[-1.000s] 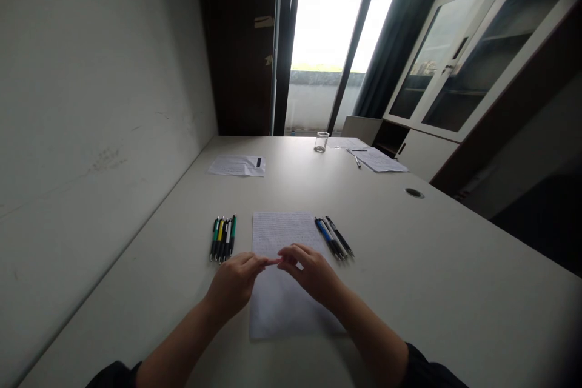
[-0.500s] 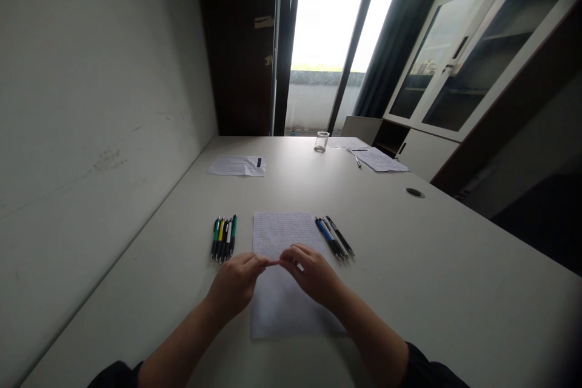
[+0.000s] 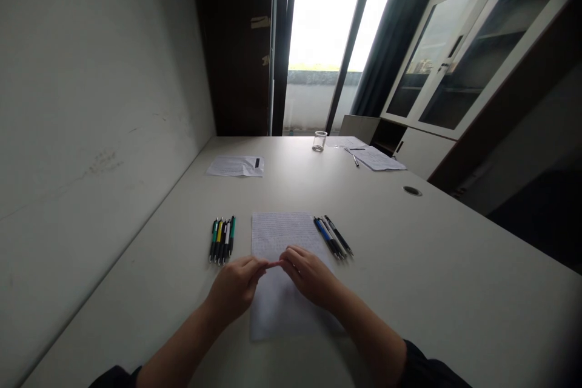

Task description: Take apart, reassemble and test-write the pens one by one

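Both of my hands are held over a sheet of lined, written paper on the white table. My left hand pinches one end of a thin pinkish-red stick-like object, and my right hand pinches the other end. Most of that object is hidden by my fingers, so I cannot make out exactly what it is. Left of the paper several pens with green, yellow, black and white barrels lie side by side. Along the paper's right edge lie several more pens, blue, white and black.
Farther back on the table are a printed sheet at left, a clear glass, a stack of papers with a pen beside it, and a round cable hole. A wall borders the left side.
The view has shifted slightly. Both hands keep their pinch on the thin object, with the right fingers a little more closed together.
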Available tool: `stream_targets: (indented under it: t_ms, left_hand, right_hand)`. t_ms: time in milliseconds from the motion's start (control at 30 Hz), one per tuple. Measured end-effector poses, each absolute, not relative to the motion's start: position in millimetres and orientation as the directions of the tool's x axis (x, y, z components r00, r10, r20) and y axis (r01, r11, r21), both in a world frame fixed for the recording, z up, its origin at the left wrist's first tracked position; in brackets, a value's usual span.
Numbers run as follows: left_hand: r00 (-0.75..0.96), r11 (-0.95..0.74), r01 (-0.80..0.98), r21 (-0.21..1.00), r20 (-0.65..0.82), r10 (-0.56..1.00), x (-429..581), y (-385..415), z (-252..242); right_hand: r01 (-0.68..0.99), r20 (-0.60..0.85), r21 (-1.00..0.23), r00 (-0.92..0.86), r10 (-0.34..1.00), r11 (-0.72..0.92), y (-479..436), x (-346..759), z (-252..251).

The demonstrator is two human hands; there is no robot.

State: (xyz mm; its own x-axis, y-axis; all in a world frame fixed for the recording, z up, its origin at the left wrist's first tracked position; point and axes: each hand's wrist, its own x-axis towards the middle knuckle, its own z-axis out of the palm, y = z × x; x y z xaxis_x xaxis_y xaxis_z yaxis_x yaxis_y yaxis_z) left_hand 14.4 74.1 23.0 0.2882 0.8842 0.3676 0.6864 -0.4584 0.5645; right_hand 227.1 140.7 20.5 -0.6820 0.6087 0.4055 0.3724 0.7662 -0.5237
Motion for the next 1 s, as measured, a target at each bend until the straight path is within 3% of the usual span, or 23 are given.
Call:
stream_targets:
  t_ms: [300, 667, 1000]
  left_hand:
    - [0.307, -0.488, 0.654, 0.577, 0.387, 0.869, 12.8, 74.9, 21.0]
    - [0.348, -0.559, 0.697, 0.449, 0.47, 0.811, 11.0, 76.5, 20.0]
    - [0.352, -0.552, 0.714, 0.431, 0.461, 0.815, 10.3, 79.4, 14.3]
  right_hand:
    - [0.332, 0.36, -0.604, -0.697, 0.62, 0.725, 135.9, 227.6, 27.5]
    - [0.333, 0.253, -0.738, -0.669, 0.699, 0.587, 134.7, 226.5, 26.9]
    - [0.342, 0.304, -0.702, -0.65, 0.696, 0.625, 136.8, 225.7, 22.9]
